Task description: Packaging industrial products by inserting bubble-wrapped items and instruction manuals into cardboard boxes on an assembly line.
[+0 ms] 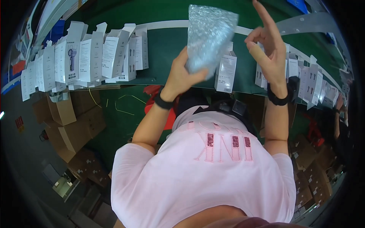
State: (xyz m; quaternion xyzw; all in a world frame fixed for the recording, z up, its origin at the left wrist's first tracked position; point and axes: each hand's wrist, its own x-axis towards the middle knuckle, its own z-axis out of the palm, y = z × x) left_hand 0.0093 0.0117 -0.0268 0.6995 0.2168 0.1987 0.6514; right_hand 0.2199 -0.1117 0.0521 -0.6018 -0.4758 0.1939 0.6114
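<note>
My left hand (181,74) grips a bubble wrap pouch (210,38) by its lower end and holds it up over the green work table (165,53). Whatever is inside the pouch cannot be made out. Just right of the pouch stands a white carton (227,72), its upper part partly covered by the pouch. My right hand (270,53) is raised beside the carton, index finger stretched out and the other fingers bent apart from it, with nothing held.
White cartons (91,59) with raised flaps crowd the table's left side. More white cartons (310,81) stand at the right. Brown cardboard boxes (70,125) are stacked on the floor at left, near a red stool (167,117). Another person's arm (337,114) shows at far right.
</note>
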